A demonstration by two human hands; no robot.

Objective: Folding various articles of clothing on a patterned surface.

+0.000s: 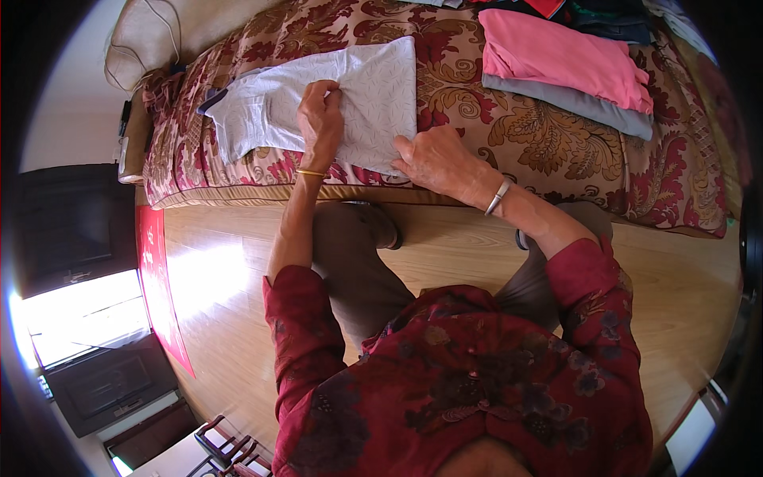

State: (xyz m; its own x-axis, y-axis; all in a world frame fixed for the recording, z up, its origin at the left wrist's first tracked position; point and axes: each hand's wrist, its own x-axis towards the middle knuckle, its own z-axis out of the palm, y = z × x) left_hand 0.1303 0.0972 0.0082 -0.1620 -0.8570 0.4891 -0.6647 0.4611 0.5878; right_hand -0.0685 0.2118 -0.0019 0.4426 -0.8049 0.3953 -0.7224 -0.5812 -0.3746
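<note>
A white shirt (375, 101) with a fine dash pattern and a dark collar lies flat on the bed, its collar end to the left. My left hand (320, 122), with a yellow bangle at the wrist, pinches the cloth around the middle of the shirt. At the near right corner of the hem, my right hand (447, 164) has the cloth between thumb and fingers; a silver bangle circles that wrist. The fingertips of both hands are partly hidden.
A patterned bedspread (554, 137) covers the bed. To the right, a folded pink garment (560, 56) rests on a grey garment (572, 107), with dark clothes (608, 24) behind. A red sheet with writing (158, 280) lies on the wooden floor (232, 334) at left.
</note>
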